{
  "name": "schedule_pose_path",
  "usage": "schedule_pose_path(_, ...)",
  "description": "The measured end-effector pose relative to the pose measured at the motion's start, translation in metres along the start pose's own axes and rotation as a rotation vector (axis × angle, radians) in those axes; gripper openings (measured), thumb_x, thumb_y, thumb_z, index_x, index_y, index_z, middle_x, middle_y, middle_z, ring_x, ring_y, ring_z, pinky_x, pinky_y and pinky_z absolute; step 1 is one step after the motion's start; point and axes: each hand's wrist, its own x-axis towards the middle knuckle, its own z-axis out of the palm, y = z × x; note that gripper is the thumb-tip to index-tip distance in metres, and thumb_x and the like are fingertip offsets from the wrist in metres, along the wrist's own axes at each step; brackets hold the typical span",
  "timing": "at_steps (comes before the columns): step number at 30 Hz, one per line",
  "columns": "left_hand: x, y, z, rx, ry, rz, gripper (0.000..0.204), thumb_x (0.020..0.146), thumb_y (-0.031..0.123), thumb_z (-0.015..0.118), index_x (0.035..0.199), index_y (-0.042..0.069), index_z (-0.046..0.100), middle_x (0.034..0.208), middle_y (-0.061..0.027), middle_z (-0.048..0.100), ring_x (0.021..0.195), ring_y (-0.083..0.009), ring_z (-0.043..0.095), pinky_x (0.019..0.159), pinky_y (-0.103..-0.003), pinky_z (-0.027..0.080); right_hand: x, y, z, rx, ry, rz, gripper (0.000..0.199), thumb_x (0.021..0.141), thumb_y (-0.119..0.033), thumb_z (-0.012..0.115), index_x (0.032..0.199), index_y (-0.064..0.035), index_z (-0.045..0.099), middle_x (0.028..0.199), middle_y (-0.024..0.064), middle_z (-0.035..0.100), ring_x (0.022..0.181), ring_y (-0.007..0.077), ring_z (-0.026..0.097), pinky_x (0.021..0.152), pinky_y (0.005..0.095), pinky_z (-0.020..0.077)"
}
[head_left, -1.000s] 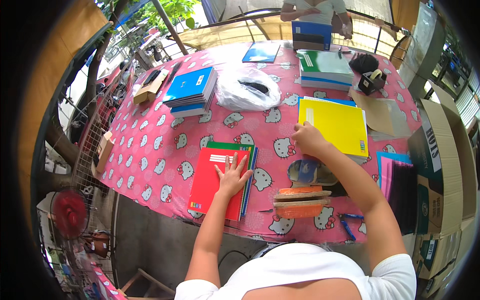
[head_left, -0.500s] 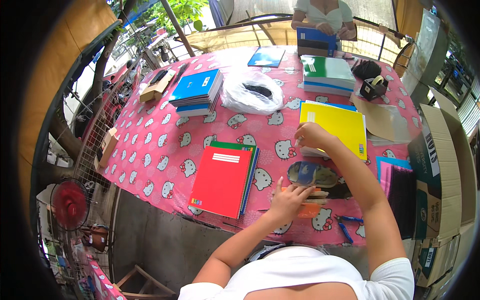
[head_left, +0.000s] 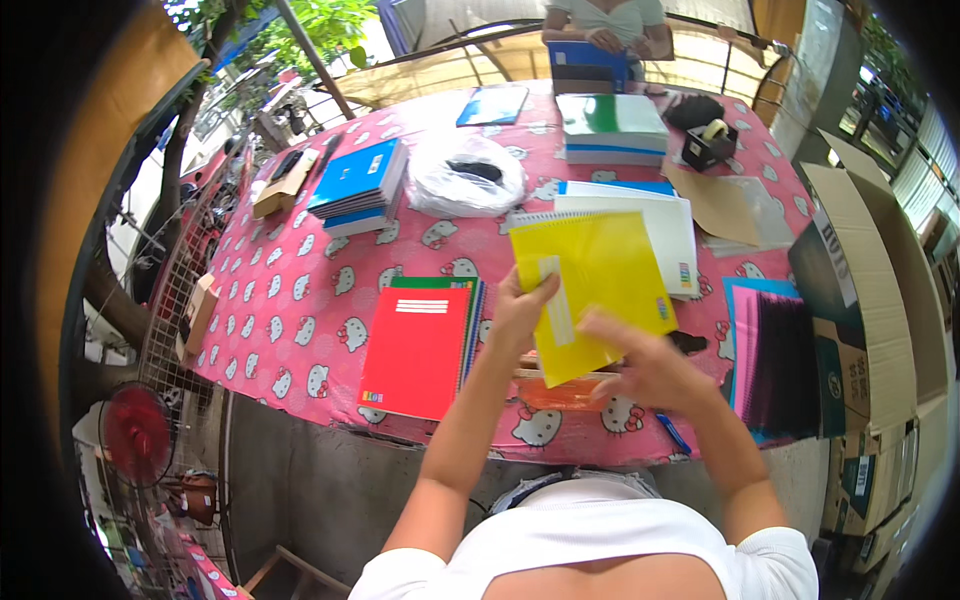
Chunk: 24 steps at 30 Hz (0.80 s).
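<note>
My left hand [head_left: 522, 305] grips the left edge of a yellow spiral notebook [head_left: 600, 275] and holds it lifted and tilted above the pink patterned table [head_left: 290, 300]. Under the notebook's lower right part is my right hand [head_left: 650, 368], fingers spread against it. A red notebook [head_left: 418, 348] lies flat to the left on a small stack with a green cover beneath. An orange item [head_left: 560, 392] lies on the table below the yellow notebook, mostly hidden.
A white notebook stack [head_left: 655, 225] lies behind the yellow one. Blue books [head_left: 358, 180], a white plastic bag [head_left: 465, 180], a green-topped stack [head_left: 612, 125] and a tape dispenser [head_left: 708, 140] sit farther back. Cardboard boxes [head_left: 850, 280] stand at right. Another person [head_left: 600, 25] sits across the table. A red fan [head_left: 135, 435] stands lower left.
My left hand left the red notebook and moved right to the yellow notebook. Both hands now hold the yellow notebook, lifted off the white stack and drawn toward me.
</note>
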Motion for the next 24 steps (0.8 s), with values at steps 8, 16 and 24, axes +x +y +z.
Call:
schedule_pose_path(8, -0.061, 0.093, -0.001, 0.38, -0.241, 0.262, 0.03, 0.082, 0.0, 0.069, 0.111, 0.0, 0.061, 0.103, -0.0056, 0.067, 0.091, -0.0131, 0.063, 0.078, -0.029, 0.052, -0.08, 0.04, -0.032, 0.225, 0.315, 0.712, 0.033, 0.078, 0.001, 0.069, 0.109, 0.0024, 0.059, 0.092, 0.0082, 0.068, 0.079, 0.019, 0.065, 0.071, 0.0288, 0.0533)
schedule_pose_path(16, -0.089, 0.053, -0.028, 0.528, 0.083, 0.166, 0.049, 0.078, -0.004, 0.072, 0.121, 0.0, 0.049, 0.113, -0.0084, 0.061, 0.102, -0.0159, 0.059, 0.087, -0.033, 0.05, -0.128, 0.076, 0.053, 0.118, 0.361, 0.492, 0.018, 0.082, -0.002, 0.066, 0.099, 0.0033, 0.061, 0.085, 0.0088, 0.068, 0.076, 0.0166, 0.066, 0.066, 0.032, 0.0525)
schedule_pose_path(24, -0.107, -0.039, -0.058, 0.44, 0.363, 0.099, 0.066, 0.074, -0.008, 0.072, 0.128, 0.006, 0.037, 0.115, -0.0072, 0.051, 0.11, -0.0172, 0.05, 0.094, -0.035, 0.045, -0.124, 0.068, 0.077, 0.175, 0.309, 0.571, 0.064, 0.076, 0.0, 0.066, 0.127, 0.0003, 0.028, 0.114, 0.0199, 0.053, 0.106, 0.0323, 0.057, 0.089, 0.0382, 0.0461)
